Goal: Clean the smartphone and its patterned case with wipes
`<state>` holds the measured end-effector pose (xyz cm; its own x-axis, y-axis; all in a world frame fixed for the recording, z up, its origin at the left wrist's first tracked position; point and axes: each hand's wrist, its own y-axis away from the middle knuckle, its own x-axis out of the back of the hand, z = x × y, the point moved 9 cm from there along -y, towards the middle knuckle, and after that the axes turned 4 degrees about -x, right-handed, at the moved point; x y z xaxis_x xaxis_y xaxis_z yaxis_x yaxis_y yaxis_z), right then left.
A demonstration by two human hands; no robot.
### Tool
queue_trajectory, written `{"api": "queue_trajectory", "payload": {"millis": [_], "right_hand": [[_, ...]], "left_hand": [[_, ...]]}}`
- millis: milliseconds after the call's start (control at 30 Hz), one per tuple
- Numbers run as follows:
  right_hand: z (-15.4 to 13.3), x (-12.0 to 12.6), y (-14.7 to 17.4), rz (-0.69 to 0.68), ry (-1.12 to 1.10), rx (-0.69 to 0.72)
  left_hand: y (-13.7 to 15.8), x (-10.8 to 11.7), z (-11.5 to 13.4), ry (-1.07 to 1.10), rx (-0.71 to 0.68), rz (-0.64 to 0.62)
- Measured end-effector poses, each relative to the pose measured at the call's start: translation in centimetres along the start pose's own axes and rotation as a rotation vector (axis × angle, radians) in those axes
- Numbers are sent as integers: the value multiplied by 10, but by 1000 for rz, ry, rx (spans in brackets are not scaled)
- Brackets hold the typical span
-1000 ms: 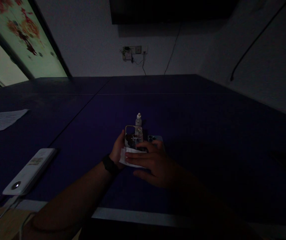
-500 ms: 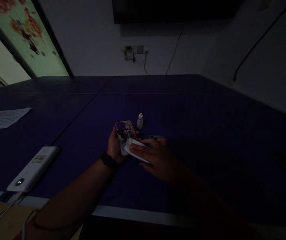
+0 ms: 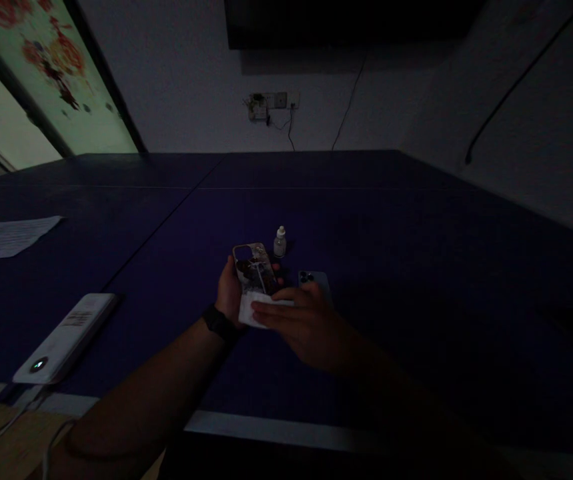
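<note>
My left hand (image 3: 228, 292) wraps round a patterned phone case (image 3: 255, 268), its camera cutout at the far end; the fingertips show along the right edge. With my right hand (image 3: 311, 327) I press a white cloth or tissue (image 3: 251, 311) against the near end of the case, fingers closed on it. That end is hidden under the white material. Just beyond the case a small white-capped dropper bottle (image 3: 279, 244) stands upright. A phone (image 3: 322, 281) with several camera lenses lies on the table, partly covered by my right hand.
On the dark blue table (image 3: 406, 267), a white power bank (image 3: 69, 337) with a lit display and a cable (image 3: 3, 427) lies at the left. Printed sheets (image 3: 9, 240) rest at the far left. Behind the table, wall sockets (image 3: 271, 101) sit below a dark screen (image 3: 356, 23).
My right hand has slid the white cloth or tissue toward me and slightly left, down the case. More of the case's middle and more of the phone now show.
</note>
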<state>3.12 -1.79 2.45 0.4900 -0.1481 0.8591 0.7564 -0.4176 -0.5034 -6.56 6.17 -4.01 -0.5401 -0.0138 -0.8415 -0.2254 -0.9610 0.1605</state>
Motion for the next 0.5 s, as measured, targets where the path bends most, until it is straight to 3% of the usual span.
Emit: {"api": "queue_trajectory", "payload": {"millis": [100, 267, 400, 500], "right_hand": [[12, 0, 0, 2, 73, -104], [5, -9, 1, -127, 7, -22], [15, -2, 2, -79, 33, -111], [14, -1, 3, -86, 3, -67]], "left_hand": [[1, 0, 1, -12, -55, 41], [2, 1, -9, -42, 49, 67], [3, 0, 0, -81, -71, 87], [5, -1, -2, -95, -52, 123]]}}
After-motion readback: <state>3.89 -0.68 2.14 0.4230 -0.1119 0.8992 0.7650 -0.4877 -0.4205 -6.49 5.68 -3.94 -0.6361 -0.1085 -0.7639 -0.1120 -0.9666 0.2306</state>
